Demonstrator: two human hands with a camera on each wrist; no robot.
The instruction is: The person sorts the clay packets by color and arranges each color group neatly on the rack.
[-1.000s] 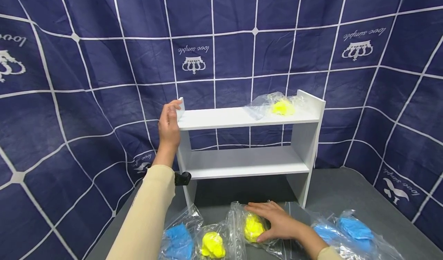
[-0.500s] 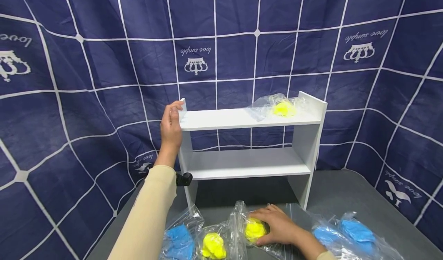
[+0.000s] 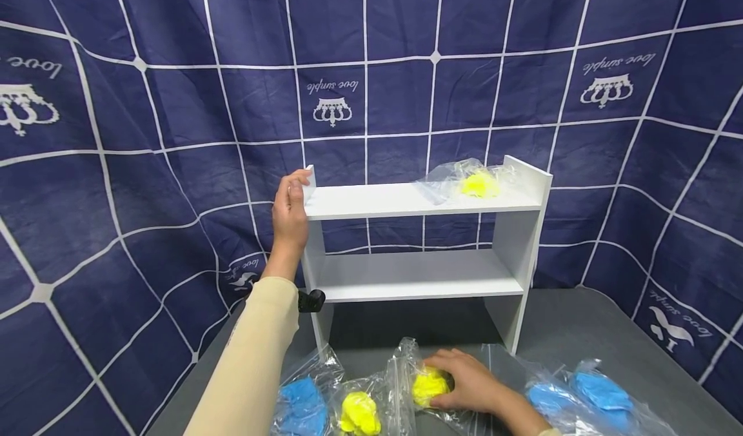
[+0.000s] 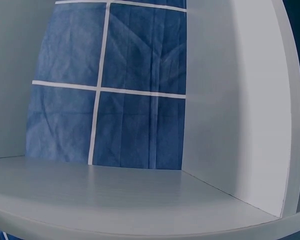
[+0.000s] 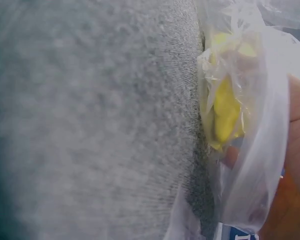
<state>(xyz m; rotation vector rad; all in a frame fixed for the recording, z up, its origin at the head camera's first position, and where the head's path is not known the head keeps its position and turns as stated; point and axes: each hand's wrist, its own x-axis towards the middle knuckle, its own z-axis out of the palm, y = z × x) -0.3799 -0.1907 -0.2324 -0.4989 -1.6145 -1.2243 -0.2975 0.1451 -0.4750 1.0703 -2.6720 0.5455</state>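
Observation:
My left hand [image 3: 291,215] grips the upper left side panel of a white two-tier shelf [image 3: 418,292], fingertips over its top edge. At the front of the grey table, my right hand [image 3: 471,382] curls its thumb and fingers around a yellow lump [image 3: 428,387] in a clear zip bag [image 5: 257,170]. In the right wrist view, the film partly covers the fingers. The left wrist view looks into the shelf, with a shelf board [image 4: 115,195] and a side panel [image 4: 240,110].
Another bagged yellow lump [image 3: 480,184] lies on the shelf's top board at the right. Left of my right hand lie a bagged yellow lump [image 3: 360,413] and a bagged blue piece [image 3: 303,406]. Bagged blue pieces [image 3: 602,389] lie at the right. A blue checked cloth [image 3: 395,94] hangs behind.
My right hand's fingers have drawn in from a wider spread to close around the yellow lump's bag. My left hand stays on the shelf panel. The head view has shifted slightly.

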